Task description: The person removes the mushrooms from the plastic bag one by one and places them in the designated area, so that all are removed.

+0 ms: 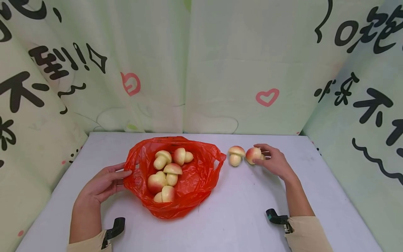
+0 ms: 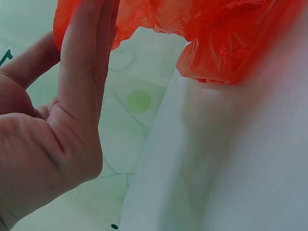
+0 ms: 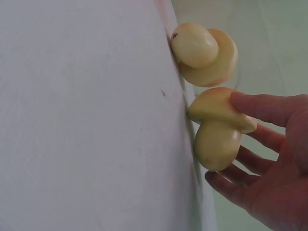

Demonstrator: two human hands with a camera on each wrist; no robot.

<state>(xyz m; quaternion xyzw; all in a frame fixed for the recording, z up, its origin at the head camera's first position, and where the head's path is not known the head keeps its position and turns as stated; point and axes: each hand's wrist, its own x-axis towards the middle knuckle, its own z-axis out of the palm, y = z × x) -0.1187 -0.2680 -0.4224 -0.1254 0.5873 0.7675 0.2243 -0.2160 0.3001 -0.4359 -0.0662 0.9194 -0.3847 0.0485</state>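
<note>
Red bag [image 1: 196,183] — left rim pinched by the left hand [image 1: 105,182] | mushroom [image 1: 253,155], right of bag at the tabletop [image 1: 239,206], grasped by the right hand [image 1: 275,162], thumb and fingers (second mushroom [image 1: 236,154] just beside) | light grip advised — bag mouth to be held wide.

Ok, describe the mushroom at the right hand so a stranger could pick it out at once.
On the white table, find the open red bag holding several mushrooms. To its right are two more, side by side; choose the mushroom farther from the bag. Unlike its neighbour, it is gripped by the right hand.
</note>
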